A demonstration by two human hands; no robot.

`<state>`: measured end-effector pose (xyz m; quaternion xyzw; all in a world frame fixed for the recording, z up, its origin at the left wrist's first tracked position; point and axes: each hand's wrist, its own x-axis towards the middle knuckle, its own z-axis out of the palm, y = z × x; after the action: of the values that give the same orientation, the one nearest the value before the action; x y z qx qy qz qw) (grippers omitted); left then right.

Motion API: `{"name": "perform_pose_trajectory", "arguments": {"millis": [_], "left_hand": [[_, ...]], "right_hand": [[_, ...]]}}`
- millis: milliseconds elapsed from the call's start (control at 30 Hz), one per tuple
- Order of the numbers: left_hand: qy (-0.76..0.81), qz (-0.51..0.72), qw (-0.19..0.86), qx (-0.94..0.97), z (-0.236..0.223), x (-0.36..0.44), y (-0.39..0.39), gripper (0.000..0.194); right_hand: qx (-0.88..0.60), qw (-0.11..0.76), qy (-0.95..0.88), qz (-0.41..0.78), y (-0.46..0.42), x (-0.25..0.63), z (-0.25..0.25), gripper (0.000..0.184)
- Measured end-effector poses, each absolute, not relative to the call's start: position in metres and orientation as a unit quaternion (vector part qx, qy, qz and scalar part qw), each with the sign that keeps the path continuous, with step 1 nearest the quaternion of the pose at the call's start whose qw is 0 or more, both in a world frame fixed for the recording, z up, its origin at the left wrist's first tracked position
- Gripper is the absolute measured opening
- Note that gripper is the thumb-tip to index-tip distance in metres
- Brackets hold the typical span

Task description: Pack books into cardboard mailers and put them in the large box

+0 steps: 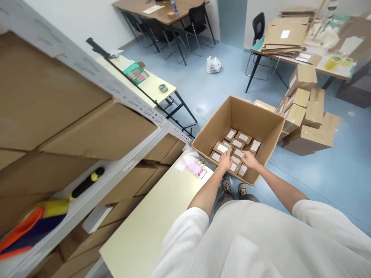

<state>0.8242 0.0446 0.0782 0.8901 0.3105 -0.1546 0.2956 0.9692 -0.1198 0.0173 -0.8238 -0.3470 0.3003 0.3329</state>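
A large open cardboard box (255, 117) stands on the floor in front of my feet. In its bottom lie several small cardboard boxes with white labels, packed side by side. My left hand (225, 160) reaches over the near wall, its fingers closed at the near end of a small labelled cardboard box (219, 148). To the right, my right hand (250, 159) is inside the large box too, fingers curled together above the small boxes, close to a labelled one (238, 153). What its fingertips hold, if anything, is too small to make out.
A pale table (150, 204) adjoins the large box on the left, beside a metal shelf rack (127, 166) filled with cartons. Taped cartons (314, 137) are stacked on the right. A white plastic bag (213, 65) lies on the floor; flattened cardboard (285, 36) covers a desk behind.
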Motion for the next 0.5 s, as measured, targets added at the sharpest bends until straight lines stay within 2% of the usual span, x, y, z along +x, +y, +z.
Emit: {"name": "perform_pose_trajectory", "arguments": {"millis": [233, 500], "left_hand": [[0.366, -0.097, 0.315, 0.870, 0.091, 0.777, 0.012, 0.059], [0.451, -0.015, 0.310, 0.837, 0.109, 0.693, 0.010, 0.062]], "right_hand": [[-0.792, 0.311, -0.410, 0.328, -0.127, 0.957, 0.038, 0.047], [-0.719, 0.312, -0.536, 0.312, -0.071, 0.909, 0.069, 0.044]]}}
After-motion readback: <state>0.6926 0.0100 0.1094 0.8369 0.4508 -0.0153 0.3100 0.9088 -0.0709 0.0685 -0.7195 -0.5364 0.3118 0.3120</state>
